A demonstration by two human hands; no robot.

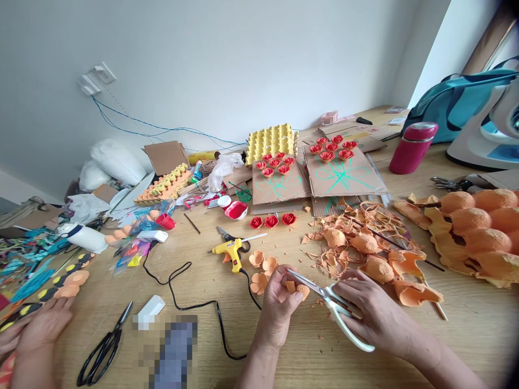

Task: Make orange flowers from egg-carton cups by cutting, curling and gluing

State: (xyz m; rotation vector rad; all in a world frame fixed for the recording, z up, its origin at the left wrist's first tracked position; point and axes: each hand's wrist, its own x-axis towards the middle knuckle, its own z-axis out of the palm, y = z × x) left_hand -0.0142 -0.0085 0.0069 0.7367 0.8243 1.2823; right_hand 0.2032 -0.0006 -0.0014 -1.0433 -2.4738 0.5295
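As the right hand (pixel 371 310) grips white-handled scissors (pixel 326 296), the left hand (pixel 279 309) pinches a rough, flapped orange cup (pixel 303 292).

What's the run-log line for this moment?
left hand: holding orange carton piece | right hand: holding white-handled scissors | nearby: yellow glue gun

Held scissors (pixel 325 294) sit before scrap pile (pixel 365 243), glue gun (pixel 230 250) left. Flowers (pixel 327 156) top cardboard sheets (pixel 360 185) behind pile; egg carton (pixel 470 222) lies right, flask (pixel 412 150) behind carton.

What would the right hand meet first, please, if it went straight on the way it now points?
Probably the orange carton piece in the left hand, though depth beyond the white-handled scissors is unclear.
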